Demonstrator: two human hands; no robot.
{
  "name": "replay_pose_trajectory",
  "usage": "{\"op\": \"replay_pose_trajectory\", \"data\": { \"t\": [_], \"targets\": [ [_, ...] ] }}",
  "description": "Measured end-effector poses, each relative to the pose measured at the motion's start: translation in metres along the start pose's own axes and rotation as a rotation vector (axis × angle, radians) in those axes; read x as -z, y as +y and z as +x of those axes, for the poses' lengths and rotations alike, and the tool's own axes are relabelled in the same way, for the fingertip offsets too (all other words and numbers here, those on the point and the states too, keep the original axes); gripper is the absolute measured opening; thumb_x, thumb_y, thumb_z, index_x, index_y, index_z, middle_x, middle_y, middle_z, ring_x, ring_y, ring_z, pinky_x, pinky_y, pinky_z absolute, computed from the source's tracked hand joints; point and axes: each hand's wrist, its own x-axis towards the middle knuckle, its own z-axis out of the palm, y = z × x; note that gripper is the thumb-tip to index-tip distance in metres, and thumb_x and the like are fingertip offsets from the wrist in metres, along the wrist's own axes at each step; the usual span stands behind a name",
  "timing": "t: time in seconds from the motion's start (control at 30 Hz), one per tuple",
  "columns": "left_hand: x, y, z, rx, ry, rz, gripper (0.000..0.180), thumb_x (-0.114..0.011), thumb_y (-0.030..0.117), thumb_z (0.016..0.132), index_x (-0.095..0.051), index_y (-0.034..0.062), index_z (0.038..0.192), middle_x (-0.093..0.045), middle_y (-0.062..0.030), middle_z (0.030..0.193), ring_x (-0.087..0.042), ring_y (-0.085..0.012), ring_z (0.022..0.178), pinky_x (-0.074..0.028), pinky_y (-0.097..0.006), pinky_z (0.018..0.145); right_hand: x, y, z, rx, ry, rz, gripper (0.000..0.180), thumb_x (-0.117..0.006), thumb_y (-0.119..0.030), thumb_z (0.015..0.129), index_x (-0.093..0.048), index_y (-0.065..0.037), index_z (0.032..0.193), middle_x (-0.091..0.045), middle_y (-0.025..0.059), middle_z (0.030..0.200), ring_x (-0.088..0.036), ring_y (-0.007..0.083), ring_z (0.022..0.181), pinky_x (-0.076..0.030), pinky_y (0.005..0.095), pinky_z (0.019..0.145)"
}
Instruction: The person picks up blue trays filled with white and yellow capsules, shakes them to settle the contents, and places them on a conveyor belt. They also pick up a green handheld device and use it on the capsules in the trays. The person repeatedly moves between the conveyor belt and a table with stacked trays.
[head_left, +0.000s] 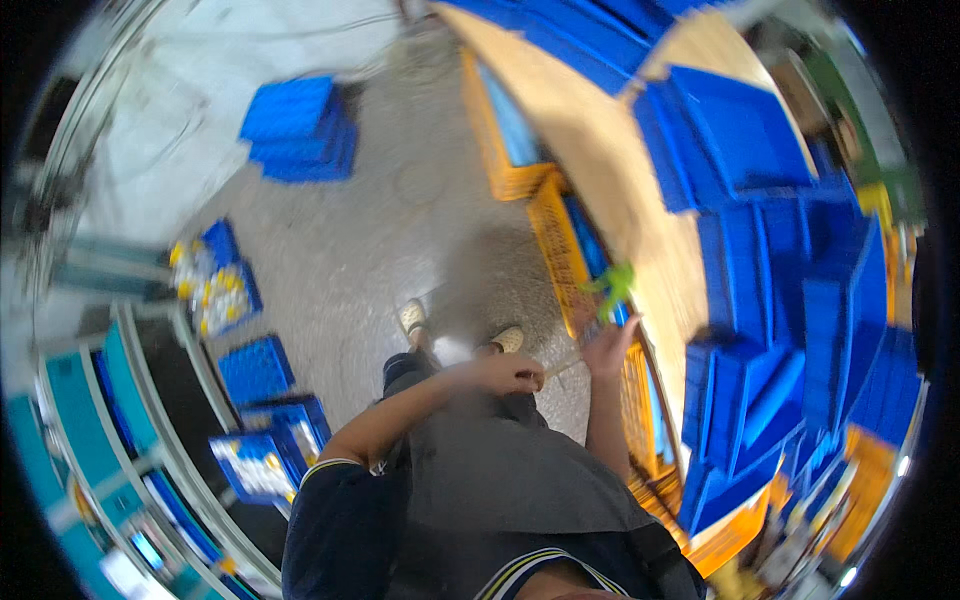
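Note:
In front of my waist, my left hand is closed, its fingers curled round the near end of a thin pale strip. The strip stretches across to my right hand, which is raised beside the table's edge. A bright green, limp-looking piece sticks up from the right hand's fingers. Motion smears it, so its kind is unclear. Those right fingers look closed on its lower end, though blur hides the exact grip.
A wooden table runs along my right, bearing stacked blue trays. Orange crates stand under its edge. On the floor to the left are a blue tray stack and trays with yellow-and-white parts. Teal-fronted cabinets line the left.

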Motion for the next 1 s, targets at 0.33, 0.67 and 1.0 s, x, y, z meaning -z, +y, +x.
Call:
{"op": "replay_pose_trajectory", "data": {
  "t": [0.33,0.67,1.0],
  "targets": [
    [0.018,-0.084,-0.206,0.511,1.694,-0.386,0.033,-0.059,0.026,0.092,-0.062,0.0024,0.115,-0.064,-0.0217,0.113,-0.063,-0.0325,0.104,-0.049,-0.040,0.088,-0.216,-0.003,0.055,-0.049,-0.627,-1.569,0.040,-0.042,-0.037,0.103,-0.051,-0.004,0.124,-0.069,0.0078,0.096,-0.063,0.0112,0.072,-0.037,0.0177,0.042],
    [-0.246,-0.310,-0.242,1.239,1.997,-0.885,0.032,-0.059,0.032,0.087,-0.067,0.0060,0.104,-0.069,-0.0187,0.104,-0.065,-0.0351,0.101,-0.051,-0.041,0.086,-0.192,0.189,0.100,-0.612,-1.068,-2.929,0.074,-0.049,-0.071,0.085,-0.069,0.001,0.086,-0.069,0.0185,0.083,-0.068,0.0353,0.081,-0.053,0.0455,0.071],
    [-0.456,-0.287,-0.062,1.568,1.692,-1.814,0.041,-0.055,0.033,0.085,-0.067,0.0000,0.106,-0.068,-0.0247,0.104,-0.066,-0.0386,0.097,-0.051,-0.045,0.086,-0.150,0.363,0.161,-0.555,-1.572,-2.869,0.063,-0.058,-0.060,0.087,-0.063,0.003,0.096,-0.067,0.0200,0.077,-0.066,0.0353,0.070,-0.052,0.0481,0.064]
  ]
}}
